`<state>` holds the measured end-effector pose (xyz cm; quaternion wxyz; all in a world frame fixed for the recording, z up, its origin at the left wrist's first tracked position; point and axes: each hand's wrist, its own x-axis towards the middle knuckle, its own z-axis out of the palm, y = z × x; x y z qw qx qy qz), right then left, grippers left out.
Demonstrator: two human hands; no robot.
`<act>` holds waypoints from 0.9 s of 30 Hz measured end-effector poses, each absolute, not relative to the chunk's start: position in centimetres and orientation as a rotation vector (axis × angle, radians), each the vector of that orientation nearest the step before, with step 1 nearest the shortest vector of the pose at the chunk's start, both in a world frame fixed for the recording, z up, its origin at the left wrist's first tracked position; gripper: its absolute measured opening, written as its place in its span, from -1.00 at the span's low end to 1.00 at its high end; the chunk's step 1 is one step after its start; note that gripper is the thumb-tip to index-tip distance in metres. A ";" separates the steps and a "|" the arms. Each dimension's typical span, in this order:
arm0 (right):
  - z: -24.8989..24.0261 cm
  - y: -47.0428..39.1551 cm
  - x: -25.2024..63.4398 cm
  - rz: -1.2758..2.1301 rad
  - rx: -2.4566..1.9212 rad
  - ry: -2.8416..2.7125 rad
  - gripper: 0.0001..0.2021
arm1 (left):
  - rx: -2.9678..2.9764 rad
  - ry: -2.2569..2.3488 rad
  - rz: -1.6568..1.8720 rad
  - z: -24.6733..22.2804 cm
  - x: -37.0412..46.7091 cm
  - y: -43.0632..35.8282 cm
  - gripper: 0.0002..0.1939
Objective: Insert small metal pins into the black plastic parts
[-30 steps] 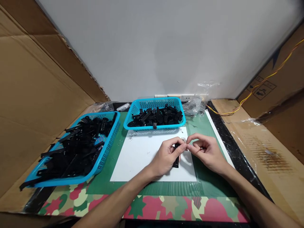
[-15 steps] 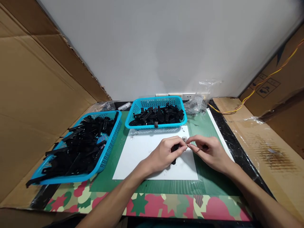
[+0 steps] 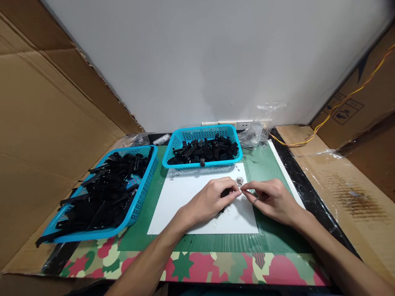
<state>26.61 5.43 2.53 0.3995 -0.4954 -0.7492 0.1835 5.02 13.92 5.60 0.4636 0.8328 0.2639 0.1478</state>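
Observation:
Over a white sheet point(image 3: 185, 205), my left hand point(image 3: 216, 196) is closed around a black piece point(image 3: 225, 192), mostly hidden by the fingers. My right hand point(image 3: 269, 198) meets its fingertips, pinching something too small to make out. A thin metallic item point(image 3: 256, 200) lies against the right fingers; its ends are hard to see. Just beyond the fingertips, a small pile of fine metal bits point(image 3: 239, 181) rests on the sheet.
A blue basket point(image 3: 202, 165) of black parts stands behind the sheet. Another blue basket point(image 3: 143, 193), heaped with long black parts, is at the left. Clear plastic bags point(image 3: 253, 135) lie at the back, near yellow wires point(image 3: 324, 123). Cardboard walls flank both sides.
The black piece has tilted and now shows less below my left hand. My right fingers have shifted slightly, and the thin metallic item shows more clearly against them.

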 end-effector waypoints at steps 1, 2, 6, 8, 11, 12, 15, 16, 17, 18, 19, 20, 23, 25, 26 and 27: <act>2.7 5.4 26.6 0.465 -1.261 -1.849 -0.81 | 1.977 0.691 0.394 5.5 5.1 13.9 -0.66; 2.9 5.3 26.6 0.473 -1.273 -1.796 -0.82 | 1.888 0.736 0.434 5.4 5.2 13.9 -0.64; 3.2 5.4 26.7 0.575 -1.348 -1.583 -0.82 | 1.461 0.874 0.499 5.0 5.3 14.4 -0.52; 3.1 5.6 26.8 0.642 -1.388 -1.512 -0.79 | 1.278 0.904 0.458 5.3 5.0 14.7 -0.49; 3.0 5.9 26.7 0.748 -1.417 -1.458 -0.75 | 1.097 0.843 0.395 5.9 4.4 14.9 -0.56; 3.0 5.9 26.6 0.778 -1.419 -1.447 -0.74 | 1.060 0.802 0.372 6.1 4.2 14.9 -0.56; 3.3 6.0 26.3 0.830 -1.422 -1.421 -0.71 | 0.985 0.690 0.331 6.3 4.1 14.9 -0.43; 3.4 6.0 26.3 0.829 -1.426 -1.415 -0.71 | 0.972 0.663 0.326 6.2 4.1 14.9 -0.41; 3.4 6.0 26.2 0.818 -1.432 -1.411 -0.71 | 0.972 0.644 0.324 6.1 4.2 14.9 -0.43; 3.4 6.0 26.2 0.795 -1.439 -1.411 -0.71 | 0.983 0.632 0.325 5.9 4.2 15.0 -0.47; 3.3 5.9 26.2 0.762 -1.445 -1.413 -0.72 | 1.001 0.624 0.328 5.7 4.3 15.0 -0.51; 3.2 5.9 26.3 0.719 -1.450 -1.419 -0.73 | 1.018 0.620 0.329 5.6 4.4 15.1 -0.53; 2.7 5.7 26.4 0.556 -1.463 -1.470 -0.74 | 1.063 0.621 0.337 5.0 4.4 15.2 -0.50; 2.5 5.6 26.5 0.447 -1.467 -1.516 -0.74 | 1.122 0.644 0.347 4.8 4.6 15.0 -0.46; 2.5 5.5 26.5 0.402 -1.466 -1.536 -0.75 | 1.166 0.657 0.361 4.7 4.7 14.9 -0.45; 2.5 5.5 26.4 0.370 -1.461 -1.553 -0.75 | 1.214 0.663 0.379 4.7 4.8 14.7 -0.45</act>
